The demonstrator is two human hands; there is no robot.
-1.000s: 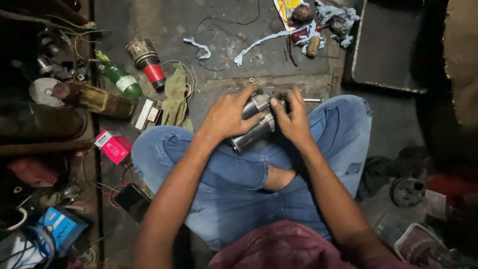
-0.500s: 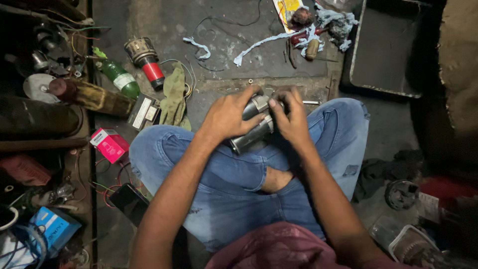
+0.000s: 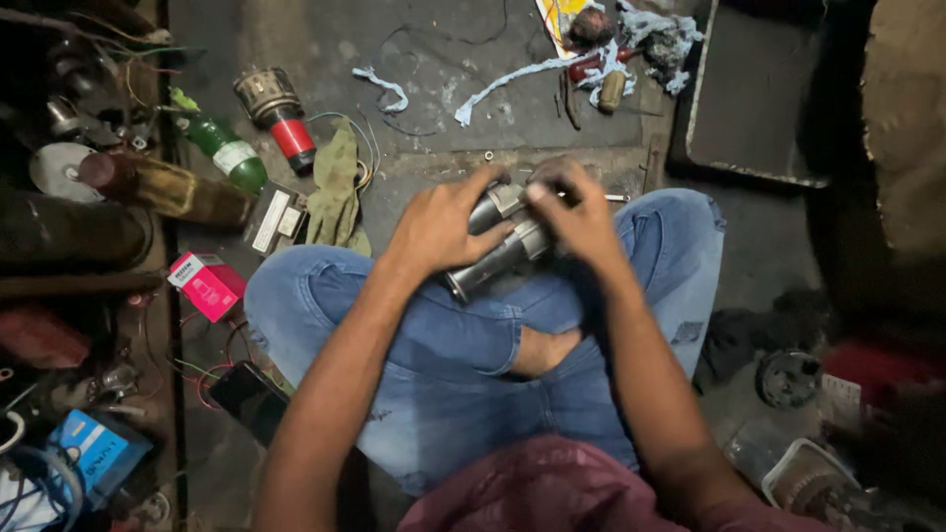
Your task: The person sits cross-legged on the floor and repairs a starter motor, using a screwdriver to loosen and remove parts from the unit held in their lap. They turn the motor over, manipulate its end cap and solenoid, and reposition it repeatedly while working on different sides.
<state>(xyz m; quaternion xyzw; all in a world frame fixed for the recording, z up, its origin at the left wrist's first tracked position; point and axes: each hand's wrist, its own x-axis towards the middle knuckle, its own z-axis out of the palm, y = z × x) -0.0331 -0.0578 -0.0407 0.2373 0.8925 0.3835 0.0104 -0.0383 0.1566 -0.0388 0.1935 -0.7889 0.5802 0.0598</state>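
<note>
Both hands are closed on a grey metal cylinder [image 3: 498, 251] lying across the lap above the crossed jeans. The left hand [image 3: 439, 227] wraps its near end; the right hand [image 3: 581, 222] covers the far end, fingertips pressing there. Judging by this, the work on it is under way: the casing looks whole, and a small nut [image 3: 487, 156] lies loose on the floor just beyond.

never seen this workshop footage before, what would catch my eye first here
At the centre, the left hand and right hand both grip a grey metal cylinder resting on the crossed legs in blue jeans. To the left on the dark floor, bright colours stand out: a pink box, a green bottle and a red-tipped motor part. White cloth scraps lie at the top.
</note>
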